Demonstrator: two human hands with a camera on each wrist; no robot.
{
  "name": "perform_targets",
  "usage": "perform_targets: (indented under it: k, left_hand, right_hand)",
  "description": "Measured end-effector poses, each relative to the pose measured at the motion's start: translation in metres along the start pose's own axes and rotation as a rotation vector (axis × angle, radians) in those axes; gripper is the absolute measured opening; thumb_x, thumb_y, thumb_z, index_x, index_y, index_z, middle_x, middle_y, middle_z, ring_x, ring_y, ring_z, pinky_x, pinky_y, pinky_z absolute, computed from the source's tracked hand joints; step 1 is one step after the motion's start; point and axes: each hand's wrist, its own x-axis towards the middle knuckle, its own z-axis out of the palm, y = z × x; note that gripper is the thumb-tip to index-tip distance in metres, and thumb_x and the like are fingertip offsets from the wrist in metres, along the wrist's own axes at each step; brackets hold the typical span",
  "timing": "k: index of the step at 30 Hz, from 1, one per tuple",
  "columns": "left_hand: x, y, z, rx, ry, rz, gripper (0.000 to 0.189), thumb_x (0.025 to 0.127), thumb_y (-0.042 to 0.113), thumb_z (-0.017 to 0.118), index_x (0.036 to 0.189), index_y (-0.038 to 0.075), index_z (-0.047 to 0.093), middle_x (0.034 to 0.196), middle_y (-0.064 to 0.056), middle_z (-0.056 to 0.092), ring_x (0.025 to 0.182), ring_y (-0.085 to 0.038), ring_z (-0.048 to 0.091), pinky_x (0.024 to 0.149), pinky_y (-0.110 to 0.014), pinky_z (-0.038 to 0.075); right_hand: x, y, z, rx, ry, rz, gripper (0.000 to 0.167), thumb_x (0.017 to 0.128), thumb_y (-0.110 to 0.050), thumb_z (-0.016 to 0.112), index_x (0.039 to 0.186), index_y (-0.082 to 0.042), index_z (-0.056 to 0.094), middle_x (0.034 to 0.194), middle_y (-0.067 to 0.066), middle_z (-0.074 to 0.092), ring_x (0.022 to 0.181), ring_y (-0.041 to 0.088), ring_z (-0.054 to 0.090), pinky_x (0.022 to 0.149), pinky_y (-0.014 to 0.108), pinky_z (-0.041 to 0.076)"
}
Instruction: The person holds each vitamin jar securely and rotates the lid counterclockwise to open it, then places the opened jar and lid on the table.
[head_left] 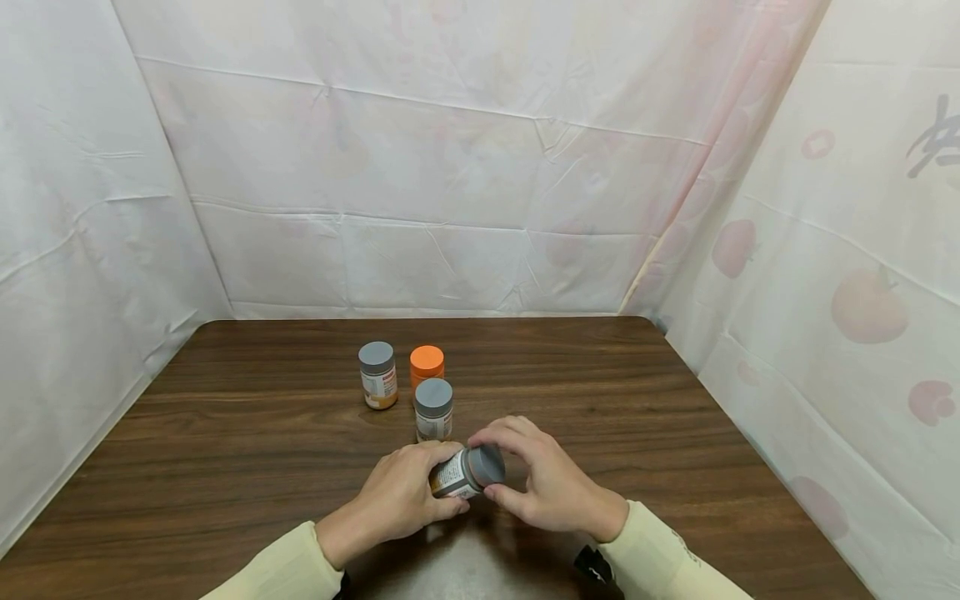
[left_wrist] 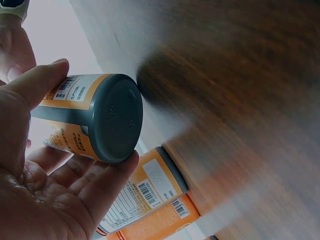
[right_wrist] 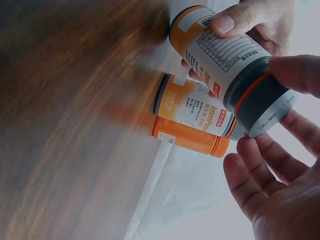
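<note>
My left hand (head_left: pixel 408 492) grips a grey-capped supplement bottle (head_left: pixel 452 475), tilted, with its cap toward the right. Its dark base (left_wrist: pixel 119 119) faces the left wrist camera. Thumb and fingers of my right hand (head_left: pixel 551 479) are around the grey cap (right_wrist: pixel 265 107), pinching its edge. An orange ring shows at the cap's lower rim. Just beyond the hands stands another grey-capped bottle (head_left: pixel 434 408), its lower part partly hidden. Behind it is an orange bottle (head_left: pixel 427 362), and a third grey-capped bottle (head_left: pixel 378 377) stands to the left.
The brown wood-grain table (head_left: pixel 637 417) extends around the hands and bottles. White sheeting (head_left: pixel 420 167) rises behind the far edge and along both sides. A small black object (head_left: pixel 592 564) shows by the right sleeve.
</note>
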Motion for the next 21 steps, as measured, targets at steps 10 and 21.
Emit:
perform_targets:
  k: [10,21]
  left_hand:
    - [0.0003,0.0002,0.0002,0.011,0.002,0.001,0.040,0.077,0.038,0.090,0.109,0.034,0.067,0.095,0.016,0.063,0.078,-0.004,0.057,0.065,-0.027,0.047]
    - [0.0002,0.0003,0.0008,0.007,0.010,0.007,0.040,0.076,0.037,0.091,0.109,0.036,0.068,0.095,0.017,0.063,0.076,-0.004,0.057,0.063,-0.026,0.046]
  right_hand:
    - [0.0003,0.0004,-0.0010,-0.002,-0.017,-0.032,0.063,0.073,0.006,0.082,0.127,-0.019,0.064,0.129,-0.004,0.058,0.118,0.014,0.052,0.096,0.035,0.050]
    - [0.0016,-0.0031,0.0030,-0.036,0.042,0.083,0.055,0.087,-0.039,0.083,0.134,-0.020,0.060,0.124,-0.007,0.061,0.112,0.013,0.058,0.092,0.035,0.052]
